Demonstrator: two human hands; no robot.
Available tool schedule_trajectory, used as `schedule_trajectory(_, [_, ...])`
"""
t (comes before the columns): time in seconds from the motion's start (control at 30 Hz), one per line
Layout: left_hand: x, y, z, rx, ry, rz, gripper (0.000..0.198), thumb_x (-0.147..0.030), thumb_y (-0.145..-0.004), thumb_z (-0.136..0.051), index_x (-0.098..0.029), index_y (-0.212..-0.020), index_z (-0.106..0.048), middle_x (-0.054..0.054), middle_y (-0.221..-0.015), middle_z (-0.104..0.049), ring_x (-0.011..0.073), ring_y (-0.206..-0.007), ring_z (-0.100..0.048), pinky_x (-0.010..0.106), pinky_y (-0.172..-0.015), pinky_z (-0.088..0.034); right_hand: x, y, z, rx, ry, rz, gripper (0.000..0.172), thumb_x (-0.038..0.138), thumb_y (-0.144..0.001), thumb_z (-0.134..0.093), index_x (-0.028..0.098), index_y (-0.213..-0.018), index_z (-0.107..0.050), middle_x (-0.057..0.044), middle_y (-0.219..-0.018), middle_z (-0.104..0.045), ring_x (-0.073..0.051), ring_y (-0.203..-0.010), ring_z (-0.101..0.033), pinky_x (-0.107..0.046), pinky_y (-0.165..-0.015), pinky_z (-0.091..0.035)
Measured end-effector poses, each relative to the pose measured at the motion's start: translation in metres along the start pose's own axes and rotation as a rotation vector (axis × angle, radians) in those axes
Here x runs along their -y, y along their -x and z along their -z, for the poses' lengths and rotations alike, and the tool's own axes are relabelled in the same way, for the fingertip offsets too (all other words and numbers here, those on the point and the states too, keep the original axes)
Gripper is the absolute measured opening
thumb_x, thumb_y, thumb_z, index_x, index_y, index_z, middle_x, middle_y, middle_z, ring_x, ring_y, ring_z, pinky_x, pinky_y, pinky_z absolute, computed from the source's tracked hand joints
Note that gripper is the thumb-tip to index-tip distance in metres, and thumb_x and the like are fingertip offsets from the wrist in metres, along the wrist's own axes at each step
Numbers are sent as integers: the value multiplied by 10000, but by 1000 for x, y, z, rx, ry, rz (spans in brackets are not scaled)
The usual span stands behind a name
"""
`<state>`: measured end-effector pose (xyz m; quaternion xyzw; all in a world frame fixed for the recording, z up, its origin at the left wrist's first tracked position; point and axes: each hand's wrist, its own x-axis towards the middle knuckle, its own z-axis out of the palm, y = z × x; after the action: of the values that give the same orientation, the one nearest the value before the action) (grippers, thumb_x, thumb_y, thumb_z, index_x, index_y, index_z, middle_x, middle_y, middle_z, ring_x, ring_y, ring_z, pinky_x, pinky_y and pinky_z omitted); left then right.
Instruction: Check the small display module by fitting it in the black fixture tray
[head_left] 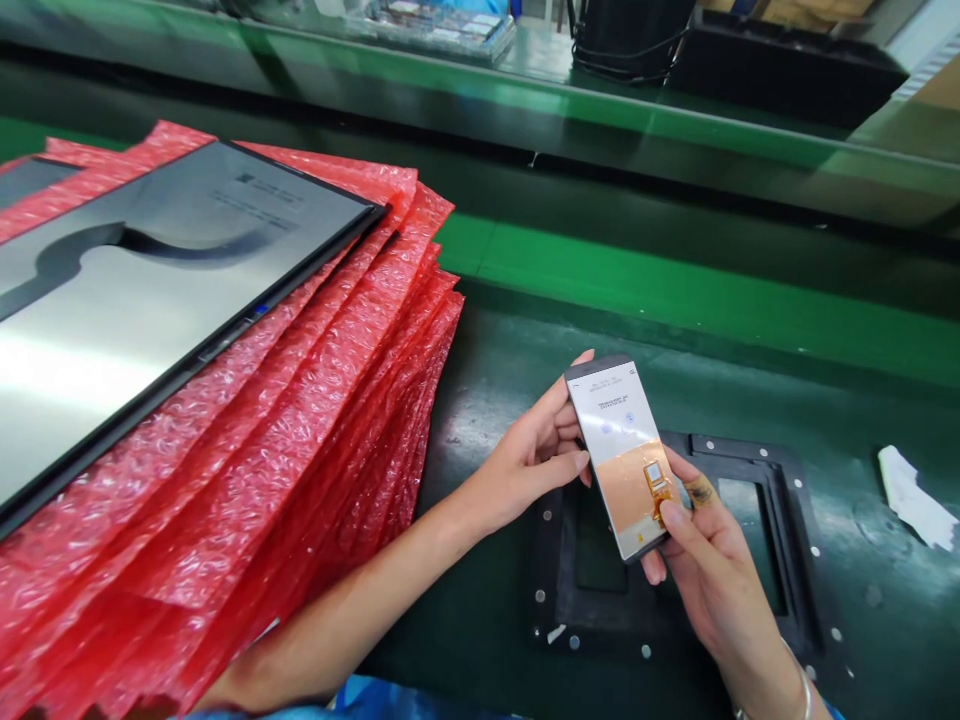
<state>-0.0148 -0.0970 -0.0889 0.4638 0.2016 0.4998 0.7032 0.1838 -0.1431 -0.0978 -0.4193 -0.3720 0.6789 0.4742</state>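
Observation:
A phone display panel [611, 425] is held tilted in front of me, its silver back with printed text facing up. Copper-coloured film and a small orange flex connector [655, 478] cover its lower part. My left hand [551, 440] grips the panel's upper left edge, thumb along the side. At the lower right edge, my right hand [705, 545] pinches it, thumb by the flex connector. Beneath both hands a black frame fixture [607, 620] with rectangular openings and round metal studs lies on the dark green bench [892, 620].
On the left rises a tall stack of red bubble-wrap sheets [337, 380], with a large display panel [172, 260] on top. A torn white scrap [915, 498] lies at the right. Behind runs a raised ledge [600, 110] bearing a clear tray [435, 28] and black bins [780, 70].

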Motion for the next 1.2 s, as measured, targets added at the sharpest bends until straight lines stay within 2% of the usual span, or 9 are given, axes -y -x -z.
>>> schedule_trajectory(0.23, [0,0,1,7,-9,11,877,-202,-948,-579,-97,-1554,47,171,-1393,-464,186,-1198,-521,201,-782,-448,0,1,0,-39,4,-7,404,345,-895,-687,268,-1263,-540,-50,-981,-611,-72,-585,-541,-135,-414,-463])
schedule_trajectory(0.37, [-4,0,0,-4,-42,17,879,-213,-936,-582,-109,-1560,29,167,-1383,-477,196,-1182,-533,211,-798,-453,-1,0,1,-31,13,-11,399,340,-893,-689,278,-1258,-539,-42,-969,-609,-65,-578,-538,-128,-421,-466])
schedule_trajectory(0.47, [-7,1,1,5,-73,3,855,-173,-931,-565,-120,-1566,5,151,-1371,-496,168,-1128,-555,204,-819,-447,-2,0,2,-20,9,-16,401,332,-908,-673,286,-1275,-521,-36,-982,-606,-54,-573,-532,-127,-438,-470])
schedule_trajectory(0.53, [-6,1,2,15,-80,-8,816,-128,-927,-548,-181,-1576,-57,117,-1362,-513,149,-1115,-558,191,-823,-434,-3,1,3,2,11,-21,382,326,-932,-642,299,-1288,-506,-32,-1000,-608,-47,-569,-534,-127,-453,-475])
schedule_trajectory(0.63, [-2,1,6,44,-99,-59,767,-123,-943,-555,-318,-1568,-154,74,-1358,-524,167,-1160,-545,188,-824,-418,-3,1,3,28,9,-20,359,322,-955,-608,312,-1294,-491,-27,-999,-615,-45,-553,-537,-133,-465,-478])
schedule_trajectory(0.73, [2,0,9,66,-91,-100,761,-103,-949,-552,-366,-1557,-179,54,-1329,-546,130,-1076,-569,163,-764,-416,-3,1,3,12,5,-19,367,332,-939,-632,294,-1280,-501,-37,-991,-621,-56,-556,-543,-139,-456,-473])
schedule_trajectory(0.83, [3,1,10,71,-87,-96,763,-101,-953,-554,-369,-1558,-174,46,-1300,-563,85,-951,-567,145,-717,-413,-2,1,2,5,-9,-16,369,337,-929,-645,285,-1270,-512,-41,-971,-627,-63,-541,-543,-144,-450,-470])
schedule_trajectory(1.07, [-2,4,9,38,-170,-55,765,-143,-945,-580,-355,-1561,-179,73,-1315,-547,155,-1051,-560,179,-768,-427,-1,1,0,11,0,5,332,340,-931,-645,305,-1241,-529,-22,-958,-631,-65,-530,-549,-148,-454,-464])
schedule_trajectory(1.2, [-9,4,6,16,-192,-13,785,-159,-934,-594,-221,-1574,-143,113,-1299,-546,137,-1032,-549,185,-797,-428,-2,0,0,-8,44,12,398,360,-933,-644,272,-1274,-456,-37,-904,-633,-91,-524,-556,-172,-461,-456])
